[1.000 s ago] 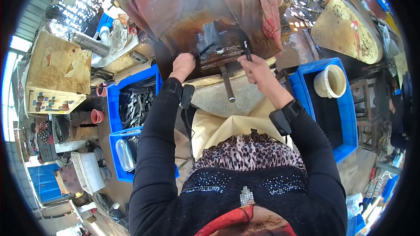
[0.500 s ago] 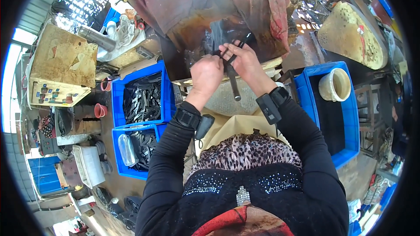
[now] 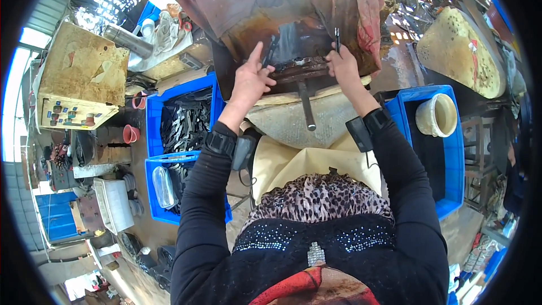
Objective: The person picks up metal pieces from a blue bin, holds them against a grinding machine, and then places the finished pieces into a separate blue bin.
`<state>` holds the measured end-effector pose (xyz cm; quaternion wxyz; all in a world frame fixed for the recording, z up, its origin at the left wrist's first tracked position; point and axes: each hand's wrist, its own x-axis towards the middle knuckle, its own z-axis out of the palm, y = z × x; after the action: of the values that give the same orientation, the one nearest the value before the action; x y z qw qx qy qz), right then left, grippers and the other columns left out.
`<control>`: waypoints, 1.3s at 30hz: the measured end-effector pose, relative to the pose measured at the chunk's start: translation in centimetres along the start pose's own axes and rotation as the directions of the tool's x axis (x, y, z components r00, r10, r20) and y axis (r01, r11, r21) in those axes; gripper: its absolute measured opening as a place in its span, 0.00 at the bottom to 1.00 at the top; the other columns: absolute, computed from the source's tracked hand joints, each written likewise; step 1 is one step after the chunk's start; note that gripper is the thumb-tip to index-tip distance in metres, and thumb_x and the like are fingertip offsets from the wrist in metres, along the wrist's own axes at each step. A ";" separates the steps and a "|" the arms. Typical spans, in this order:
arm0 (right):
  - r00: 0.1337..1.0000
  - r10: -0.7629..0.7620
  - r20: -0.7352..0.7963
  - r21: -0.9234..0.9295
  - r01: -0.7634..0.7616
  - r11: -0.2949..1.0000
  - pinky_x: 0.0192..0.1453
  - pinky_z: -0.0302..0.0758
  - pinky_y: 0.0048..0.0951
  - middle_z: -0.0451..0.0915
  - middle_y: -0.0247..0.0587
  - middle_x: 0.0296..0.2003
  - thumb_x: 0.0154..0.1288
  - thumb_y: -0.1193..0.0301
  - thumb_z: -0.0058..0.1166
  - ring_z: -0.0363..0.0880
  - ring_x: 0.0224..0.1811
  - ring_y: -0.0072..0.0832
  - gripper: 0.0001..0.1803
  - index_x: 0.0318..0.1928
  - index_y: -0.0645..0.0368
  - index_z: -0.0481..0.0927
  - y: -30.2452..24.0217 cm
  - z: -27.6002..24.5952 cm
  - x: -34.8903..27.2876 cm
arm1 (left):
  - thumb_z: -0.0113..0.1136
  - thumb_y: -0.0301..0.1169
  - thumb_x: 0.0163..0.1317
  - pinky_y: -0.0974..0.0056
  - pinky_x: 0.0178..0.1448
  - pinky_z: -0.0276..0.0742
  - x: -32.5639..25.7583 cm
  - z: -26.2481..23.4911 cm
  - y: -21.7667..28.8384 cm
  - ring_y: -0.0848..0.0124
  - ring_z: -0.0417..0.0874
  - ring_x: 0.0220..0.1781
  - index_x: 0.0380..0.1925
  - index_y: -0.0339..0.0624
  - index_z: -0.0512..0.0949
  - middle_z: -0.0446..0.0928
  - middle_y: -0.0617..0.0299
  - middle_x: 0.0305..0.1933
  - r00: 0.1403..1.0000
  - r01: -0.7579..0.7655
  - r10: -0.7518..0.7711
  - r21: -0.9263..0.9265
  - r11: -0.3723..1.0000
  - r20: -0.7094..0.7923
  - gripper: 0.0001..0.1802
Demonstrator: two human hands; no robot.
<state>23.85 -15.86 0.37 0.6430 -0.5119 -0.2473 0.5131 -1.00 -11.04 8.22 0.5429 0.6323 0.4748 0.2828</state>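
Note:
My left hand [image 3: 248, 82] is at the left of a cloth-draped machine [image 3: 289, 1], index finger stretched forward. A dark flat strip [image 3: 271, 49] shows at its fingers and seems pinched there, though the grip is partly hidden. To the right, my right hand [image 3: 344, 69] is closed on a slim dark strip [image 3: 337, 38] that points up and away. Between the hands lies a bluish-grey streaked surface [image 3: 289, 40] inside the machine's opening, with a dark wet-looking ledge below it. A dark metal bar [image 3: 306, 107] sticks out toward me from under that ledge.
At my left, blue crates [image 3: 217, 104] hold several dark metal strips, with a clear plastic container [image 3: 164, 187] on one. A blue crate [image 3: 456, 161] at my right carries a whitish bucket [image 3: 436, 115]. A control box [image 3: 79, 79] stands far left; a perforated yellowish board [image 3: 460, 51] leans far right.
My hands were close together over the bar, with a dark strip at the right fingers. Now they are apart, left hand further left, right hand further right with its strip pointing away.

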 end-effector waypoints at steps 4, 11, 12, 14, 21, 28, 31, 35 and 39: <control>0.640 -0.735 0.225 -0.860 0.484 0.159 0.40 0.76 0.44 0.79 0.56 0.38 0.69 0.73 0.47 0.80 0.37 0.49 0.12 0.50 0.63 0.71 1.1 -2.3 1.9 | 0.54 0.16 0.57 0.58 0.40 0.80 5.1 -1.6 -3.8 0.56 0.85 0.35 0.51 0.45 0.78 0.81 0.43 0.40 0.982 -0.165 0.183 0.261 0.951 -0.047 0.22; 0.756 -0.615 0.222 -0.946 0.320 0.052 0.38 0.77 0.48 0.79 0.54 0.41 0.69 0.69 0.46 0.80 0.35 0.53 0.15 0.52 0.63 0.72 1.0 -1.3 -0.5 | 0.51 0.16 0.55 0.52 0.46 0.78 9.9 -0.8 -7.3 0.49 0.83 0.43 0.48 0.47 0.78 0.82 0.47 0.37 0.872 -0.451 0.430 0.725 0.520 0.233 0.21; 0.758 -0.615 0.217 -0.948 0.313 0.051 0.38 0.77 0.48 0.79 0.54 0.41 0.69 0.69 0.46 0.80 0.35 0.53 0.15 0.52 0.63 0.72 0.9 -1.2 -0.6 | 0.51 0.16 0.55 0.51 0.47 0.77 10.1 -0.5 -7.6 0.48 0.82 0.44 0.47 0.47 0.79 0.82 0.47 0.38 0.877 -0.462 0.400 0.699 0.546 0.266 0.21; 0.773 -0.606 0.186 -0.951 0.298 0.089 0.39 0.76 0.49 0.79 0.53 0.41 0.69 0.69 0.45 0.79 0.37 0.53 0.14 0.52 0.61 0.72 1.0 -1.1 -1.1 | 0.52 0.17 0.53 0.50 0.48 0.76 10.3 -0.1 -8.4 0.46 0.80 0.46 0.46 0.48 0.79 0.81 0.47 0.39 0.881 -0.473 0.337 0.644 0.601 0.333 0.21; 0.787 -0.595 0.165 -0.962 0.261 0.078 0.39 0.76 0.48 0.79 0.52 0.40 0.69 0.69 0.45 0.79 0.36 0.52 0.13 0.51 0.60 0.72 1.2 -0.2 -0.5 | 0.51 0.16 0.53 0.51 0.49 0.76 11.2 -0.3 -9.0 0.46 0.80 0.47 0.48 0.50 0.78 0.80 0.45 0.43 0.817 -0.574 0.318 0.632 0.521 0.481 0.23; 0.730 -0.654 0.200 -0.967 0.255 -0.011 0.33 0.78 0.46 0.78 0.51 0.37 0.66 0.72 0.46 0.81 0.31 0.50 0.14 0.51 0.61 0.72 -0.4 -0.4 0.8 | 0.52 0.18 0.55 0.50 0.49 0.77 12.6 -0.5 -7.7 0.46 0.80 0.46 0.49 0.50 0.77 0.80 0.47 0.41 0.733 -0.678 0.403 0.642 0.359 0.548 0.22; 0.752 -0.626 0.207 -0.954 0.298 0.042 0.33 0.78 0.45 0.77 0.51 0.37 0.64 0.73 0.46 0.81 0.30 0.50 0.15 0.51 0.62 0.72 1.1 0.3 0.0 | 0.54 0.20 0.51 0.51 0.50 0.77 12.3 -1.9 -10.5 0.48 0.81 0.45 0.47 0.48 0.78 0.80 0.48 0.42 0.679 -0.729 0.482 0.587 0.353 0.553 0.21; 0.788 -0.588 0.181 -0.965 0.258 0.049 0.35 0.78 0.46 0.77 0.51 0.38 0.62 0.73 0.47 0.81 0.32 0.50 0.16 0.51 0.62 0.72 0.5 -0.7 -2.2 | 0.53 0.20 0.50 0.49 0.47 0.77 10.8 -0.6 -8.8 0.48 0.81 0.44 0.46 0.46 0.76 0.80 0.48 0.40 0.719 -0.695 0.357 0.614 0.374 0.596 0.20; 0.822 -0.546 0.163 -0.971 0.231 0.057 0.37 0.78 0.47 0.78 0.51 0.38 0.62 0.73 0.46 0.81 0.33 0.50 0.16 0.51 0.61 0.72 -0.1 0.0 -1.9 | 0.54 0.21 0.51 0.49 0.48 0.76 11.1 -0.9 -9.0 0.48 0.80 0.45 0.45 0.45 0.75 0.80 0.48 0.40 0.732 -0.680 0.301 0.641 0.354 0.610 0.19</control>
<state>23.21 -17.65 0.81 0.3074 -0.7693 -0.5594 -0.0268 -0.10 -0.90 -1.89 0.1387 0.9664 0.2124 0.0405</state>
